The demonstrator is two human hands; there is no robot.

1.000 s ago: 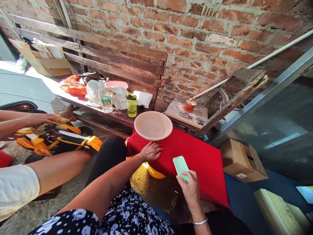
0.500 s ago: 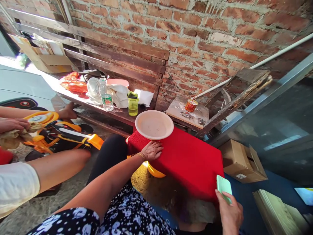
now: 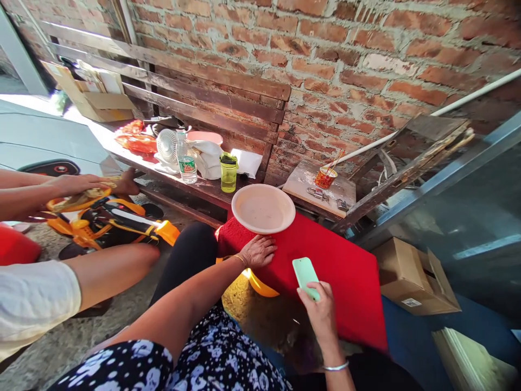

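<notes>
My left hand (image 3: pixel 259 251) lies flat on the red cloth-covered table (image 3: pixel 350 282), palm down, just in front of a pale round basin (image 3: pixel 262 209). Its fingers are stretched out and hold nothing. In my right hand (image 3: pixel 321 304) is a mint-green smartphone (image 3: pixel 305 274), pinched at its lower end and held over the table's front edge. The basin rests at the far left of the table, and its inside shows only a few small specks.
A wooden bench (image 3: pixel 211 193) behind holds a yellow-green bottle (image 3: pixel 228 172), a water bottle (image 3: pixel 188 167) and a small fan (image 3: pixel 166 145). At left, another person's hand (image 3: pixel 77 184) presses a cloth on a yellow-and-black ride-on toy (image 3: pixel 122 220). A cardboard box (image 3: pixel 415 274) stands right.
My right hand has carried the smartphone leftward from the table's right end to over its middle. My left hand stays on the cloth. The other person's hand has moved across the toy.
</notes>
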